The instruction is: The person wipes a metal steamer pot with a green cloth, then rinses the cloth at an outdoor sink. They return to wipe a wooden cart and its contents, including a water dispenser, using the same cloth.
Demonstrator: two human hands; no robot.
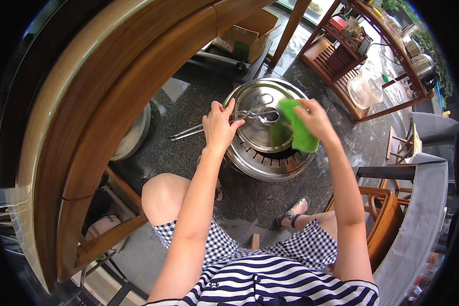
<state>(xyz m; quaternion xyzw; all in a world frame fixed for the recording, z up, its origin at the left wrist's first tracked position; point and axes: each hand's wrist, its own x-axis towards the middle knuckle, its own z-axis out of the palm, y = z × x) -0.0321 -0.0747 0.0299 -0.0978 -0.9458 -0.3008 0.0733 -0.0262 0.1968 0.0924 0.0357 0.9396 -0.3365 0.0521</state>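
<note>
A round stainless-steel pot lid (252, 134) rests off-centre on a wide metal basin-like vessel (279, 170) with dark radial slots, which stands on the stone floor. My left hand (220, 124) is over the lid's left side, with thumb and fingers around metal tongs (191, 132). The looped end of the tongs lies by the lid's knob, and the two long arms point left. On the lid's right side my right hand (313, 118) grips a bright green cloth (300, 132), which hangs down over the rim.
A curved wooden table edge (137, 65) runs along the left, with a pale round container (134, 137) beneath it. Behind the vessel stands an open cardboard box (248, 36). A wooden shelf rack (344, 91) is at the upper right, a wooden chair (386, 218) at the right.
</note>
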